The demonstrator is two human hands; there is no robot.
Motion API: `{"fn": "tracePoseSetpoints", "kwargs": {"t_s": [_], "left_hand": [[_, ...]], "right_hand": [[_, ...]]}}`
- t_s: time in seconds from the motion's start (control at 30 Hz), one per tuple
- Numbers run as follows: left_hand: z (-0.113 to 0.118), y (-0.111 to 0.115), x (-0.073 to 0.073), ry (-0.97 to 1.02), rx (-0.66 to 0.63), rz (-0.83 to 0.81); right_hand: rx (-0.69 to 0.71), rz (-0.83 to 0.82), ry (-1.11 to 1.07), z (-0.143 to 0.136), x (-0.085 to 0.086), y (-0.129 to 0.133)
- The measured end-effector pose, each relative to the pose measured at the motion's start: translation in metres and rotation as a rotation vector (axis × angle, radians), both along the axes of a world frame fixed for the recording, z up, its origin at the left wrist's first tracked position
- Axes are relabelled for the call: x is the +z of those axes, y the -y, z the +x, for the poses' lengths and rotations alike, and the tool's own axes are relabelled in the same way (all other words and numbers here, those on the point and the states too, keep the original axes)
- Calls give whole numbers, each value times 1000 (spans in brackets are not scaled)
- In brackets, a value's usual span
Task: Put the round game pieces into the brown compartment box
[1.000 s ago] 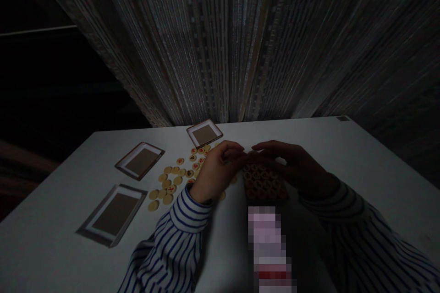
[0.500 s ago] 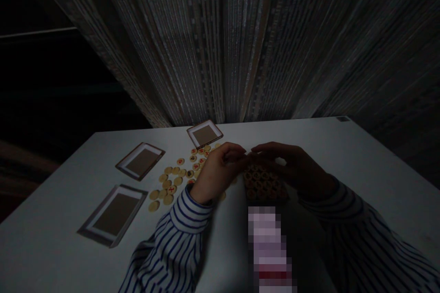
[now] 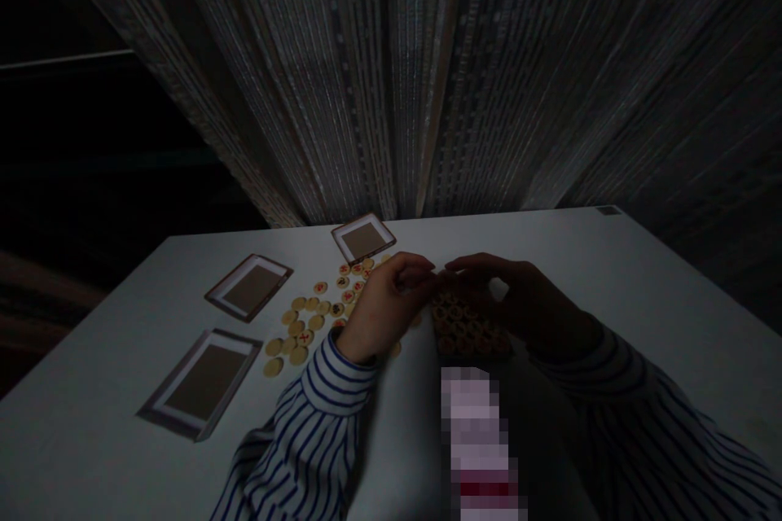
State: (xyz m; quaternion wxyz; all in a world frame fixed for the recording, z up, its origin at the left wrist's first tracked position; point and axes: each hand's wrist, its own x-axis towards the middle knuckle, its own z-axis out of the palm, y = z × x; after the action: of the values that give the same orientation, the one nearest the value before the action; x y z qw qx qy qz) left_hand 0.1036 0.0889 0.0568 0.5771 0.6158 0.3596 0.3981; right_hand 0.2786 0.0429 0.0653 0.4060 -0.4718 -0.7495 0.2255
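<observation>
Striped sleeves (image 3: pixel 342 395): cut off at bottom edge. Rows of round pieces (image 3: pixel 470 331), right of lower centre: shadowed, far end obscured. Left hand (image 3: pixel 388 305) and right hand (image 3: pixel 529 297), centre: curled narrow, fingertips close; held item cannot be determined. Loose discs (image 3: pixel 298 355), centre-left: partly hidden.

Rowed round pieces (image 3: pixel 467 328) partly hidden behind the fingers (image 3: pixel 480 262), striped sleeves (image 3: pixel 311 415) cut off below
</observation>
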Motion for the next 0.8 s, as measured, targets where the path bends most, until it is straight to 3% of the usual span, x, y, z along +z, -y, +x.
{"fn": "tracePoseSetpoints", "kwargs": {"t_s": [0.33,0.8], "left_hand": [[-2,0,-3,1,-4,-9],[-2,0,-4,-42,-43,-4]], "right_hand": [[-74,114,121,-4,3,1],[-35,237,312,-1,1,0]]}}
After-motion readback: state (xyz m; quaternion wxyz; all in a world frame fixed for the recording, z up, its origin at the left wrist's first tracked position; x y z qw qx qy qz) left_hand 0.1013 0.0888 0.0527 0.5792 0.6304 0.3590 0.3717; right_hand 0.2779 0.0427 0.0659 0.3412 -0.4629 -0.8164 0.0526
